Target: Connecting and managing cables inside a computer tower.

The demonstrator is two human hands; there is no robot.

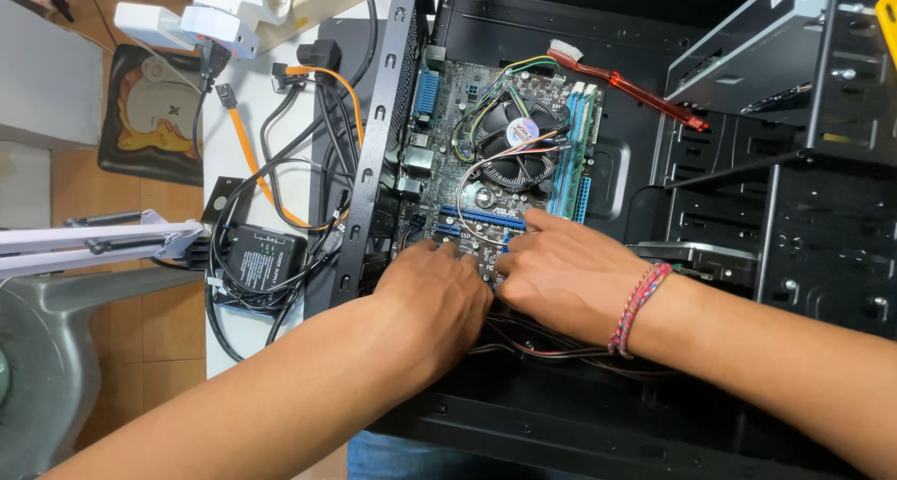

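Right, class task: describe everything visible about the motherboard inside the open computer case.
The motherboard lies flat inside the black case, dark with blue slots, blue memory sticks and a round black cooler fan with coloured wires. The left hand and right hand press on its lower edge, hiding that part.

We can't see our fingertips: the left hand (439, 288) and right hand (561, 270) cover the lower edge of the motherboard (448, 129), so whatever they pinch or press stays hidden. The thin wires (523, 344) vanish under our right wrist. The drive cage (775, 41) is cut off at the top and right edges, and the board's tiny components are too small to tell.
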